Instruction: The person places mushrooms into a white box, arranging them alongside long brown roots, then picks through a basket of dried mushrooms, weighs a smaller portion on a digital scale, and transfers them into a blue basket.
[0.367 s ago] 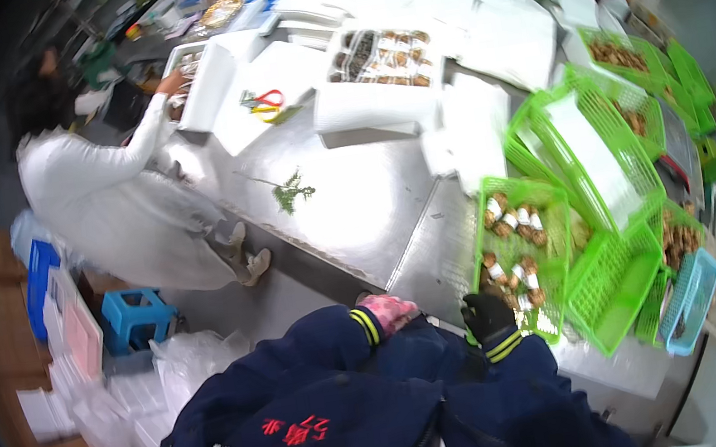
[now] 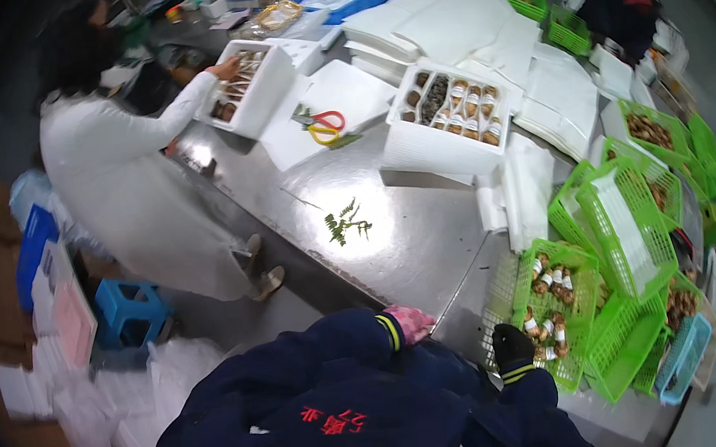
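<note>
My left hand point(image 2: 411, 322), in a pink patterned glove, rests by the near edge of the metal table point(image 2: 284, 220). No object shows in it. My right hand point(image 2: 512, 348), in a black glove, is at the left side of a green basket point(image 2: 585, 306). Its dark fingers blend together, so its grip is unclear. Inside that basket lie several bundles of brown mushrooms point(image 2: 554, 283) with white bands. Farther off, a white foam box point(image 2: 426, 154) holds rows of banded mushrooms and a dark, wrapped portion. A green fern sprig point(image 2: 347, 223) lies on the metal.
Scissors with red and yellow handles point(image 2: 326, 125) lie on white sheets. At left, a person in a white gown point(image 2: 133, 182) handles another foam box point(image 2: 267, 99). More green baskets point(image 2: 623, 218) stack up at right. Two people in dark clothes are at the far end. A blue stool point(image 2: 128, 311) stands on the floor.
The view has shifted, so the table's things sit lower and farther right. More of the people at the far end shows. My hands stay by the table edge and the basket.
</note>
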The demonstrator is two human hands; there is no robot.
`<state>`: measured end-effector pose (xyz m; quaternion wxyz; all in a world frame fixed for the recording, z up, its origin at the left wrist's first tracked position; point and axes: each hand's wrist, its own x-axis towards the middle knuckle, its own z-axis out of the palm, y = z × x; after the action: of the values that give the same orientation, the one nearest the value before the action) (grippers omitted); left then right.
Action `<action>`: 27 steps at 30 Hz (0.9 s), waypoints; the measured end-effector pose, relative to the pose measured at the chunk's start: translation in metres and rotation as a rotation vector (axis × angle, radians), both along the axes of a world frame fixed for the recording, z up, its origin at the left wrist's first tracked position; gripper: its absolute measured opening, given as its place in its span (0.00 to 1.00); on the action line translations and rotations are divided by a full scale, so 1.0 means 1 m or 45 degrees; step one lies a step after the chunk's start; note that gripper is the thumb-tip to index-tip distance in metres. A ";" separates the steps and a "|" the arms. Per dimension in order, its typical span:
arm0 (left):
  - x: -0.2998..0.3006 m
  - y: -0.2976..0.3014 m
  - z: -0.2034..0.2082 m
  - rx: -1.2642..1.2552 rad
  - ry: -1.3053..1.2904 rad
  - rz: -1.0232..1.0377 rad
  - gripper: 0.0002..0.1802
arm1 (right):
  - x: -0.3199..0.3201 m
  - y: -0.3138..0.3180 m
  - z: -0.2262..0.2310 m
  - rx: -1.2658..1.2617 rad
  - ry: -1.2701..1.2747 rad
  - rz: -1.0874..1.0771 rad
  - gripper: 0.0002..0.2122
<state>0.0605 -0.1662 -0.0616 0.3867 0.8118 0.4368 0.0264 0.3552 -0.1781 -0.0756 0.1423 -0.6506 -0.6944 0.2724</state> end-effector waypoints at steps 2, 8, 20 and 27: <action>-0.019 0.013 0.011 -0.023 -0.007 -0.022 0.18 | -0.004 0.002 0.010 0.122 -0.038 -0.081 0.09; -0.039 0.030 -0.006 -0.016 -0.135 -0.167 0.18 | -0.007 -0.002 0.009 0.271 0.113 -0.190 0.09; 0.047 0.036 0.041 -0.667 -0.380 -0.082 0.19 | 0.065 -0.077 0.030 -0.100 -0.079 -0.453 0.10; 0.218 0.088 0.115 -0.606 -0.575 0.255 0.38 | 0.180 -0.125 0.077 0.246 -0.267 -0.311 0.09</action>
<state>0.2782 -0.0783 0.0534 0.6478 0.6255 0.4115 0.1407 0.5355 -0.3029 0.0011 0.1631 -0.7383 -0.6442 0.1157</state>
